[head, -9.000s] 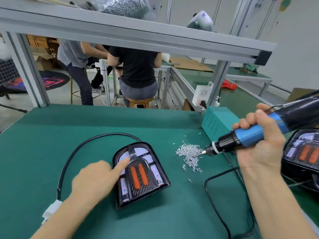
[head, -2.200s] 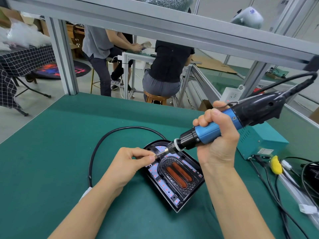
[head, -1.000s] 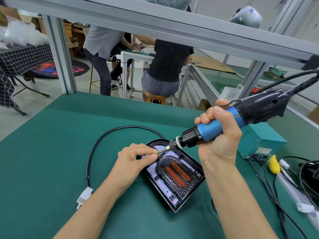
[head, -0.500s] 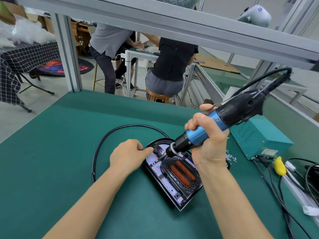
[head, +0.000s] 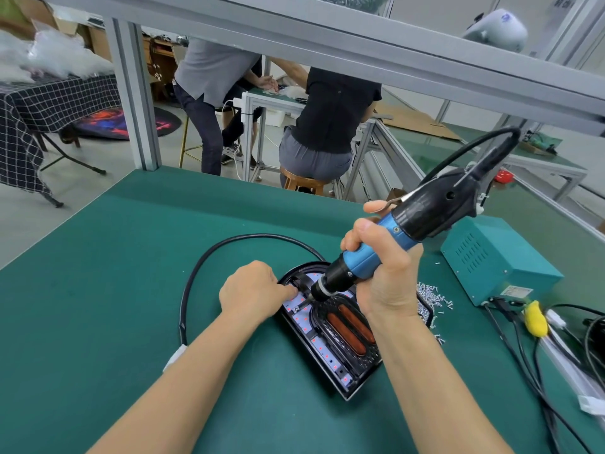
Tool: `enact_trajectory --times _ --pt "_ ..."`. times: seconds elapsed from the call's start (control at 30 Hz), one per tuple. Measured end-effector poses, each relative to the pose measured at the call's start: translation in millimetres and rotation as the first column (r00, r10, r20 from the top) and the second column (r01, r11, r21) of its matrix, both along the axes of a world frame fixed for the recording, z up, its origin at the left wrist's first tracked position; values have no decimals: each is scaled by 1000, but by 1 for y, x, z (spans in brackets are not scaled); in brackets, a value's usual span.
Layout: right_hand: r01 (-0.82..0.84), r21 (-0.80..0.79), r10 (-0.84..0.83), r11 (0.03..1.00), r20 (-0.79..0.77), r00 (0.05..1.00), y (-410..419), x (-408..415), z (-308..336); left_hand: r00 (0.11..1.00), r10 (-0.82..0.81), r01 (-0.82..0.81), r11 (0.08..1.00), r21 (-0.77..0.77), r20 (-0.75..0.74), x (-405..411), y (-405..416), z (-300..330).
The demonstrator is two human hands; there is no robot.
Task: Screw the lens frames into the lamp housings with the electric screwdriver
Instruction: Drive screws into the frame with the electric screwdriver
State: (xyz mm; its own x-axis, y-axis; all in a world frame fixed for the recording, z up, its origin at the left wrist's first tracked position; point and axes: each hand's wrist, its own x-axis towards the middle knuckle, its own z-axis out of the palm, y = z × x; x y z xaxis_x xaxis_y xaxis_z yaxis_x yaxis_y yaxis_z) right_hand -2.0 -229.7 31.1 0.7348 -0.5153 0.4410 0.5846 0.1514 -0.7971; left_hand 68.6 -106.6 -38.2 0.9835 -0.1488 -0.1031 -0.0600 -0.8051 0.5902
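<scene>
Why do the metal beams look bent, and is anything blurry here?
Head view: the wide-angle lens bows the frame beam near the edges; the lamp housing and electric screwdriver are fairly sharp, the background people softer; lighting is even, with soft shadows.

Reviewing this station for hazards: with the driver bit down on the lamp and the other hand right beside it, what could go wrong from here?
1. The left hand has its fingers right beside the electric screwdriver tip; a slip could hit them.
2. The driver is tilted, so the screw may go in crooked or the bit may skid onto the lamp housing.
3. The loose screws lie close to the right hand, which could scatter them.
</scene>
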Motion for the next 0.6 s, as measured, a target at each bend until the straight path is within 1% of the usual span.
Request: enact_trajectory --times 0.2,0.47,0.6 --pt "-49 -53 49 997 -1 999 5 1 1 1000 -2 2 1000 2 3 2 0 -4" --pt "-194 -237 198 952 -6 980 7 -1 2 998 32 -30 999 21 -54 7 1 -4" --pt "-195 -264 199 945 -10 980 14 4 5 995 44 -43 999 15 -92 9 2 -3"
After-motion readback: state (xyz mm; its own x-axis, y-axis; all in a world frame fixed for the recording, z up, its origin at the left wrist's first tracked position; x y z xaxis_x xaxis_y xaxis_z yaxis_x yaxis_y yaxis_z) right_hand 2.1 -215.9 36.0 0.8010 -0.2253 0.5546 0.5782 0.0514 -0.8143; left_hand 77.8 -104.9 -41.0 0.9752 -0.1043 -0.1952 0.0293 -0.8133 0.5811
